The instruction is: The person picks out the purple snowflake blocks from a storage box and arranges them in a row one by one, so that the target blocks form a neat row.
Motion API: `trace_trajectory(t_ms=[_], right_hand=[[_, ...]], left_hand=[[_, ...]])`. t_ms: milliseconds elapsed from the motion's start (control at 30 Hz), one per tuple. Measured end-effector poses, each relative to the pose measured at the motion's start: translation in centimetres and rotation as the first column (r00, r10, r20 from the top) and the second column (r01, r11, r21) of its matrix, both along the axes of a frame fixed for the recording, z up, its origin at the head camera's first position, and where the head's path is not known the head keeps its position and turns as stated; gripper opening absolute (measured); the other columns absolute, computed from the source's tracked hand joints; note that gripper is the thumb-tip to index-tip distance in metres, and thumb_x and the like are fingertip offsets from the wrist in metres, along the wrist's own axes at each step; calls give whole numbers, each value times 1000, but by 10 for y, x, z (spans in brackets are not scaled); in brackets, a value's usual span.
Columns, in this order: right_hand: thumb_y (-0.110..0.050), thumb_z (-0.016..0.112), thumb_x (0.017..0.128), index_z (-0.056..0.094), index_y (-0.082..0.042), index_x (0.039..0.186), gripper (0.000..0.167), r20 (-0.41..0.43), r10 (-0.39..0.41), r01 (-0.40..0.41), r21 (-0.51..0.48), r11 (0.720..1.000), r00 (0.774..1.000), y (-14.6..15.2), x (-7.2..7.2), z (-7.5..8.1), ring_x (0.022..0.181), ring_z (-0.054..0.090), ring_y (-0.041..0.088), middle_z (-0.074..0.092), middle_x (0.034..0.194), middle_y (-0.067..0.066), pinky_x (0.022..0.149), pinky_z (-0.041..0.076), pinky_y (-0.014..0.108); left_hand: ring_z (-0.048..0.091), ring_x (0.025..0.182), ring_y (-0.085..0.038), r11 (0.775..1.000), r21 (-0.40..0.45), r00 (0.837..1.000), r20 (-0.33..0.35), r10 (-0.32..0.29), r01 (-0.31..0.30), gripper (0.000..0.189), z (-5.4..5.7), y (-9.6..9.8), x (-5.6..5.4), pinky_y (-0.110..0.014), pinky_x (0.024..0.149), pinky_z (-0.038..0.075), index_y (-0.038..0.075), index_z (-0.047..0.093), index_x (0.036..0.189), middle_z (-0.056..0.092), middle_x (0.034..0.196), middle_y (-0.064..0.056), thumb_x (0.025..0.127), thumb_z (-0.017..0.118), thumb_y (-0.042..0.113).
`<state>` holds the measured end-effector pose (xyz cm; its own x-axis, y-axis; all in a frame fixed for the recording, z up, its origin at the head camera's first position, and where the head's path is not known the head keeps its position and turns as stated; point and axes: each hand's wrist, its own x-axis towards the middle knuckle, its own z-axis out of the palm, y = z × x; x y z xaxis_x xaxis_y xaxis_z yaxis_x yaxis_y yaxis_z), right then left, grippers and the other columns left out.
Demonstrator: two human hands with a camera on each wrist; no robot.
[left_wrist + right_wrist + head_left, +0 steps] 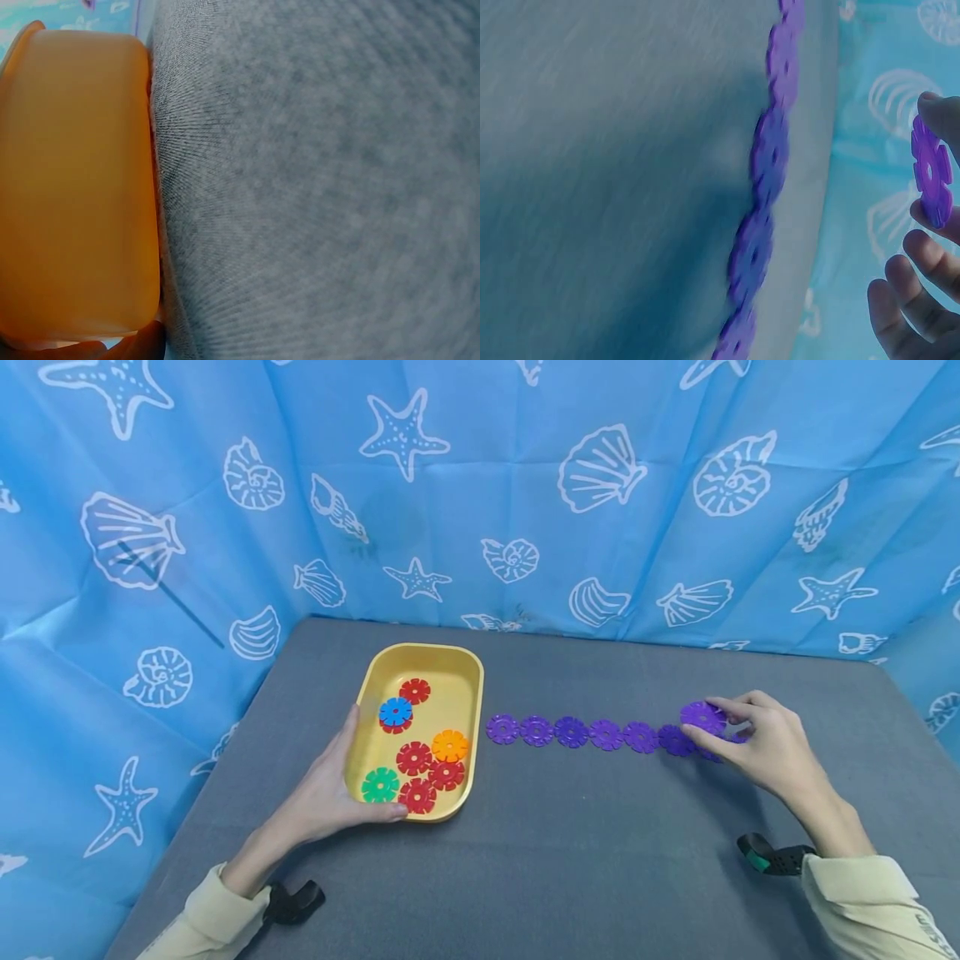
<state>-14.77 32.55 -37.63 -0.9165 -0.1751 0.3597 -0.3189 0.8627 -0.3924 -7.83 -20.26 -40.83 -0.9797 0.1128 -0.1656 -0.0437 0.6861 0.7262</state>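
My left hand [318,797] grips the near left corner of a yellow plastic tray [453,685], thumb along the near rim and fingers against its left side. In the left wrist view the tray's outer wall [75,180] fills the left part. Between thumb and index finger, my right hand [780,747] pinches a purple notched plastic disc [702,717], raised over the right end of a row of purple discs [572,732]. The right wrist view shows this pinched disc [931,180] edge-on, its other fingers loosely bent. The right hand partly hides the row's end.
Inside the tray lie several red discs [414,758], an orange disc [450,746], a green disc [380,785] and a blue disc [395,712] on a red one. The grey tabletop [585,860] meets a blue seashell-print curtain [465,502] at the back.
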Motion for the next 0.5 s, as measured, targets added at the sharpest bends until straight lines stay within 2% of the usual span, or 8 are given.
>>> trace_trajectory(t_ms=[167,300,400,500], right_hand=[[-30,89,78,72,10,115,57,43,-72,71,28,997,996,26,3,-4,84,64,44,64,92,26,56,40,19],[-33,86,80,70,13,116,60,68,-123,119,64,991,990,45,5,-7,84,63,47,63,93,30,57,40,25],[-38,84,83,69,14,117,64,86,-172,163,104,981,981,57,6,-10,84,62,48,62,95,34,56,44,38],[-43,81,85,66,17,118,69,106,-231,215,140,967,967,68,6,-12,86,60,49,61,98,37,61,46,51]], left_hand=[[33,145,-36,1000,7,1000,-6,-2,2,138,-1,0,0,-60,105,50,29,-7,165,15,171,-13,68,87,59],[32,145,-35,1000,3,1000,0,3,-3,139,0,0,0,-61,106,49,30,-8,165,13,171,-12,68,87,60],[31,145,-34,1000,2,1000,6,8,-8,140,1,0,-1,-61,106,49,30,-7,165,14,171,-11,67,88,60],[31,146,-34,1000,6,1000,2,5,-5,140,0,0,-1,-61,107,49,30,-7,165,14,172,-11,67,88,59]])
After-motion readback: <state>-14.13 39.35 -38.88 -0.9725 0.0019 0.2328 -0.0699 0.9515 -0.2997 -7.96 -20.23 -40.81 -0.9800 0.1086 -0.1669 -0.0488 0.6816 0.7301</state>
